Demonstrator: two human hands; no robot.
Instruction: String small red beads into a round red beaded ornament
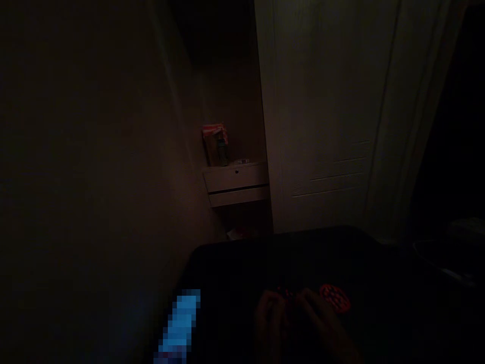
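Note:
In the very dim head view, my left hand [270, 314] is low in the middle, its fingers curled and pinching. My right hand [317, 309] is close beside it, fingers bent inward and closed. Between the fingertips of both hands is a small dark item with red specks [285, 292]; its kind is too dark to make out. Right next to my right hand, a round red-and-black patterned piece [335, 298] lies flat on the dark surface [242, 268].
A bright blue, pixelated oblong [179, 323] is at the lower left. Beyond the dark surface stand a drawer unit [238, 183], with a box [212, 149] and bottle [222, 151] on top, and a pale panelled door [322, 101]. A wall [83, 151] runs along the left.

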